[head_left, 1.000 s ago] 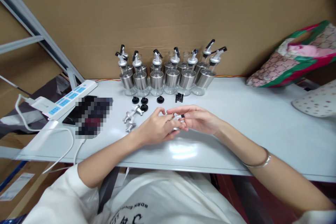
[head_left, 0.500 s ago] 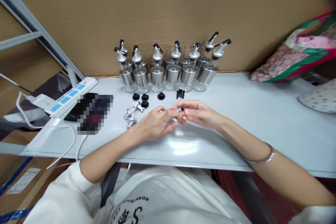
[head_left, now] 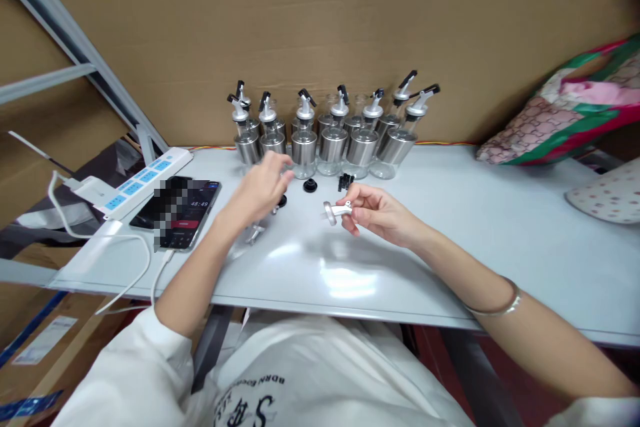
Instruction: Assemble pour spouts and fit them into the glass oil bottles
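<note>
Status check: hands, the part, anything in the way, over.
Right hand pinching silver spout, held off table. Left hand above the table, grip unclear, partly hiding a black stopper. Bottles standing behind.

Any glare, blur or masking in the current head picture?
Head view: bright glare on the tabletop, below the silver part in the right hand; head view: left hand slightly soft, perhaps motion blur; head view: blocky pixelation over part of the lit phone.

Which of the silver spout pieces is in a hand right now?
The silver spout piece pinched in the right hand. Other loose pieces lie on the table; the rest top the bottles.
</note>
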A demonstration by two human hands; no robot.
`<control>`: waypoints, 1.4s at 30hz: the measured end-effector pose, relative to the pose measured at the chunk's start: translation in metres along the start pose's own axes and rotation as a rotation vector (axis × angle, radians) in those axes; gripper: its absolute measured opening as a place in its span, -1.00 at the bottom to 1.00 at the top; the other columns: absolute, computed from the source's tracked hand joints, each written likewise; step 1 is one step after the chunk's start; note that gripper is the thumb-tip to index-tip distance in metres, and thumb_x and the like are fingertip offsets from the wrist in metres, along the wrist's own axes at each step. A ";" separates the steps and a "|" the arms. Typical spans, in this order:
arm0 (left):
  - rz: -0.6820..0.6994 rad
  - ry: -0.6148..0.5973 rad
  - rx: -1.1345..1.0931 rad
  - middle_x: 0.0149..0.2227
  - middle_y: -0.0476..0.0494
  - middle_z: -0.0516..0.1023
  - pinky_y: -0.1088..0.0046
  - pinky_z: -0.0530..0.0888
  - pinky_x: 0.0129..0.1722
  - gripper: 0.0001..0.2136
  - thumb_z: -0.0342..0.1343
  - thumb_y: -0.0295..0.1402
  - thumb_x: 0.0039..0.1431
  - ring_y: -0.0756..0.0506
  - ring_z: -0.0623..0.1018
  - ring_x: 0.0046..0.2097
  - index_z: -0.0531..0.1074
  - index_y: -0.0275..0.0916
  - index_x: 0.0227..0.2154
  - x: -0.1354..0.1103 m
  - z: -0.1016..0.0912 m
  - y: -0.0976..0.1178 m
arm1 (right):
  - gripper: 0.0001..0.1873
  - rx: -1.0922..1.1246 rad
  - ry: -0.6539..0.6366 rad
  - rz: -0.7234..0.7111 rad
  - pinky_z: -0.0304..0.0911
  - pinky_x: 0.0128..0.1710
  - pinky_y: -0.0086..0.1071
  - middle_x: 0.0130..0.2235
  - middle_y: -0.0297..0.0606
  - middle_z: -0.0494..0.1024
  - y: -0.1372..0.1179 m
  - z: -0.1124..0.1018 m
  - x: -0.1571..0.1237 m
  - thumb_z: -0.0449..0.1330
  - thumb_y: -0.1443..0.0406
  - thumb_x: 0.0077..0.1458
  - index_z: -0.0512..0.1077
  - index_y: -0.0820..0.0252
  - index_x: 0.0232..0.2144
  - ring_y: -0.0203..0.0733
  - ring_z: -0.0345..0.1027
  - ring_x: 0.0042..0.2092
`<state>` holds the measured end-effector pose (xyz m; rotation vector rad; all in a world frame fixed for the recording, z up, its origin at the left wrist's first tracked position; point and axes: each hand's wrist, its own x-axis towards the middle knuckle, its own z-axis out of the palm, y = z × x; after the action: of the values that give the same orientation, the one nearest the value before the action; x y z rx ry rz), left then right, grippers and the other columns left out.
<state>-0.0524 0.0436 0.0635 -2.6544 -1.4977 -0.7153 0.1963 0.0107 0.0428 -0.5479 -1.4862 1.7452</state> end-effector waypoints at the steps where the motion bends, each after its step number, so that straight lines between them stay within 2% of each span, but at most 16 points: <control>1: -0.092 -0.034 0.103 -0.07 -0.31 0.40 0.23 0.40 -0.09 -0.70 -0.26 -0.25 0.35 -0.20 0.48 -0.09 0.27 -0.31 -0.07 0.002 -0.005 -0.011 | -0.67 -0.005 0.013 0.002 0.20 -0.49 -0.43 -0.53 -0.40 0.51 0.000 0.000 0.000 0.38 0.12 -0.06 0.40 0.19 -0.38 -0.37 0.33 -0.54; 3: -0.194 -0.130 0.238 -0.10 -0.29 0.43 0.26 0.40 -0.10 -0.72 -0.23 -0.34 0.32 -0.21 0.48 -0.09 0.33 -0.30 -0.10 0.004 -0.011 -0.029 | -0.67 -0.009 0.036 0.013 0.22 -0.48 -0.42 -0.53 -0.40 0.52 -0.001 -0.001 0.000 0.40 0.13 -0.08 0.41 0.19 -0.38 -0.35 0.35 -0.52; 5: -0.225 -0.218 0.292 -0.14 -0.27 0.46 0.30 0.40 -0.13 -0.72 -0.22 -0.37 0.31 -0.20 0.49 -0.11 0.39 -0.28 -0.16 0.004 -0.012 -0.042 | -0.66 -0.016 0.049 0.027 0.24 -0.46 -0.40 -0.53 -0.39 0.53 -0.003 -0.001 0.000 0.42 0.14 -0.11 0.41 0.18 -0.37 -0.33 0.37 -0.51; 7: -0.229 -0.254 0.314 -0.16 -0.26 0.48 0.31 0.40 -0.15 -0.73 -0.20 -0.37 0.31 -0.20 0.50 -0.14 0.41 -0.27 -0.20 0.004 -0.009 -0.046 | -0.67 -0.030 0.054 0.031 0.27 -0.44 -0.39 -0.52 -0.38 0.55 -0.006 -0.002 0.000 0.42 0.16 -0.12 0.42 0.18 -0.37 -0.32 0.38 -0.50; 13: -0.252 -0.281 0.358 -0.17 -0.26 0.50 0.33 0.38 -0.20 -0.79 -0.13 -0.35 0.29 -0.22 0.51 -0.15 0.39 -0.27 -0.21 0.005 -0.004 -0.043 | -0.72 -0.045 0.106 0.030 0.28 -0.41 -0.39 -0.51 -0.40 0.55 -0.009 -0.003 -0.001 0.41 0.20 -0.10 0.41 0.16 -0.40 -0.33 0.40 -0.49; 17: -0.284 -0.319 0.341 -0.19 -0.27 0.51 0.36 0.37 -0.21 -0.78 -0.18 -0.38 0.30 -0.19 0.52 -0.20 0.37 -0.30 -0.21 0.005 -0.004 -0.042 | -0.71 -0.126 0.141 0.049 0.28 -0.39 -0.36 -0.49 -0.37 0.55 -0.008 -0.006 0.000 0.40 0.17 -0.08 0.43 0.17 -0.37 -0.31 0.39 -0.48; 22: -0.329 -0.260 0.300 -0.12 -0.28 0.49 0.37 0.38 -0.19 -0.76 -0.22 -0.36 0.32 -0.16 0.52 -0.20 0.33 -0.29 -0.16 0.006 -0.003 -0.041 | -0.71 -0.159 0.184 0.058 0.28 -0.39 -0.36 -0.49 -0.36 0.55 -0.007 -0.009 0.002 0.40 0.17 -0.09 0.44 0.17 -0.35 -0.30 0.39 -0.47; 29: -0.330 -0.355 0.314 -0.12 -0.34 0.48 0.29 0.41 -0.18 -0.75 -0.24 -0.37 0.34 -0.23 0.53 -0.14 0.32 -0.32 -0.16 0.006 0.002 -0.040 | -0.71 -0.166 0.208 0.057 0.31 -0.38 -0.36 -0.47 -0.35 0.55 -0.005 -0.009 0.002 0.40 0.17 -0.10 0.47 0.16 -0.33 -0.31 0.40 -0.45; 33: -0.388 -0.333 0.314 -0.07 -0.35 0.47 0.30 0.42 -0.18 -0.77 -0.20 -0.35 0.33 -0.24 0.53 -0.09 0.30 -0.32 -0.13 0.005 0.004 -0.040 | -0.68 -0.170 0.236 0.063 0.32 -0.36 -0.34 -0.46 -0.35 0.55 -0.004 -0.010 0.002 0.41 0.17 -0.12 0.47 0.16 -0.32 -0.30 0.40 -0.44; 37: -0.383 -0.340 0.319 -0.18 -0.31 0.49 0.30 0.40 -0.17 -0.78 -0.24 -0.39 0.33 -0.23 0.53 -0.14 0.31 -0.32 -0.20 0.004 0.002 -0.043 | -0.70 -0.177 0.233 0.063 0.31 -0.36 -0.35 -0.47 -0.35 0.55 -0.007 -0.008 0.002 0.40 0.18 -0.11 0.46 0.17 -0.32 -0.31 0.38 -0.45; 40: -0.307 -0.188 0.271 -0.18 -0.31 0.45 0.32 0.39 -0.22 -0.79 -0.26 -0.39 0.33 -0.18 0.51 -0.21 0.26 -0.31 -0.20 0.004 -0.003 -0.040 | -0.72 -0.196 0.255 0.061 0.30 -0.35 -0.34 -0.48 -0.35 0.54 -0.007 -0.008 0.003 0.38 0.20 -0.09 0.45 0.18 -0.33 -0.31 0.38 -0.46; 42: -0.188 -0.051 0.191 -0.18 -0.28 0.41 0.35 0.38 -0.26 -0.83 -0.27 -0.39 0.33 -0.12 0.46 -0.27 0.21 -0.28 -0.21 0.003 -0.006 -0.031 | -0.74 -0.196 0.304 0.068 0.31 -0.33 -0.33 -0.48 -0.36 0.53 -0.007 -0.010 0.004 0.36 0.23 -0.11 0.44 0.18 -0.34 -0.30 0.38 -0.45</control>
<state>-0.0781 0.0613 0.0631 -2.4342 -1.7498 -0.4858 0.2030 0.0200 0.0477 -0.9317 -1.4395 1.4946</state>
